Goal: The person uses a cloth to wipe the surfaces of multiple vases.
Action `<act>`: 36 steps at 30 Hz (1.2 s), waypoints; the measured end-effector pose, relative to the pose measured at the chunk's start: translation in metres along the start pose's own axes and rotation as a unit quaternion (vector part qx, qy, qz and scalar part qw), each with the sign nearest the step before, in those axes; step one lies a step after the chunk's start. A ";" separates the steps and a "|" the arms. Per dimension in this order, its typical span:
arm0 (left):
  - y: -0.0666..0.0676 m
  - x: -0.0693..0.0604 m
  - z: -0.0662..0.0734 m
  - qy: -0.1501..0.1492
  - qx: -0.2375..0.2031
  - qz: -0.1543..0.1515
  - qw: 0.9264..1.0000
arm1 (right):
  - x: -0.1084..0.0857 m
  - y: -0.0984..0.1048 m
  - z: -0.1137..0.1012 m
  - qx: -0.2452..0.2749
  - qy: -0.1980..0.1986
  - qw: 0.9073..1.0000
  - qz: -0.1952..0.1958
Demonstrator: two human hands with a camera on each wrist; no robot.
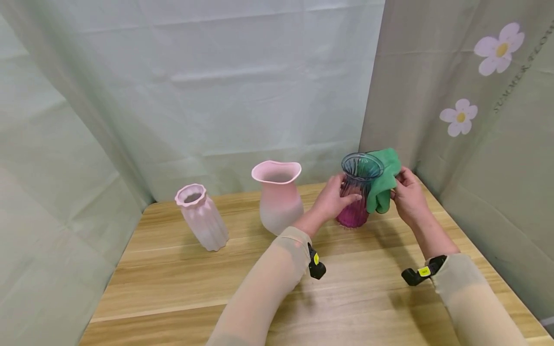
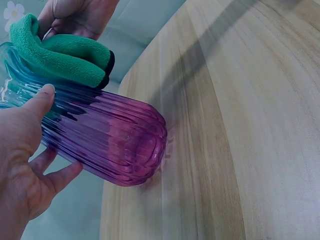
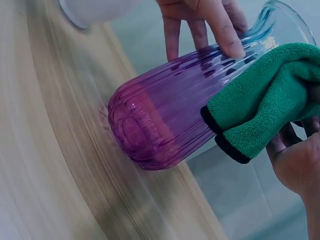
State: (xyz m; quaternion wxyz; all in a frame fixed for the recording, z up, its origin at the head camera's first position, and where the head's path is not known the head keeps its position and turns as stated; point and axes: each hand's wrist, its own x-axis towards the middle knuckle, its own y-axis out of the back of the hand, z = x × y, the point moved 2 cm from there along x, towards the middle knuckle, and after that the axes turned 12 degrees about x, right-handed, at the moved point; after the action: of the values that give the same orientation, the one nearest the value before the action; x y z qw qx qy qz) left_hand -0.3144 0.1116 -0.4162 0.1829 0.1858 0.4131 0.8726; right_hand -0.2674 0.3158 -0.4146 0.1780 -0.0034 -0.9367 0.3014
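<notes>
A ribbed glass vase (image 1: 356, 204), blue-teal at its flared rim and purple-pink at the base, stands on the right part of the table. My left hand (image 1: 332, 198) grips it from the left, thumb across the front and fingers round the far side, as the left wrist view shows on the glass vase (image 2: 115, 132). At the vase's right side, my right hand (image 1: 409, 194) holds a green cloth (image 1: 384, 180) with dark edging. In the right wrist view the cloth (image 3: 265, 100) lies against the vase's upper side, and part of the right hand is hidden behind it.
Left of the glass vase stands a pink-to-white vase (image 1: 280, 206) with a wavy rim. Farther left is a pale pink fluted vase (image 1: 203, 221). The wooden table (image 1: 182, 288) meets hanging curtains (image 1: 242, 96) at the back and sides.
</notes>
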 end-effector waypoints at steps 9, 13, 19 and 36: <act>-0.001 -0.002 0.000 0.002 0.009 0.001 1.000 | -0.003 0.007 0.008 -0.148 -0.010 0.989 -0.012; -0.002 -0.001 -0.001 0.000 0.010 0.003 1.000 | -0.006 0.010 0.013 -0.226 -0.011 0.974 -0.024; -0.002 -0.001 -0.001 0.000 0.004 0.008 1.000 | -0.012 0.019 0.022 -0.290 -0.017 0.956 -0.033; -0.002 -0.001 0.001 0.014 -0.004 0.002 1.000 | -0.034 0.048 0.049 -0.309 -0.079 0.948 -0.006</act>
State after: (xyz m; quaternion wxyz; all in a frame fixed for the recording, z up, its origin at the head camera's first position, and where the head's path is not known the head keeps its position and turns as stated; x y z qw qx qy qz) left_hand -0.3133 0.1130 -0.4173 0.1755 0.1737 0.4121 0.8771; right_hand -0.2572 0.3238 -0.4903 0.0956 -0.0290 -0.9950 -0.0042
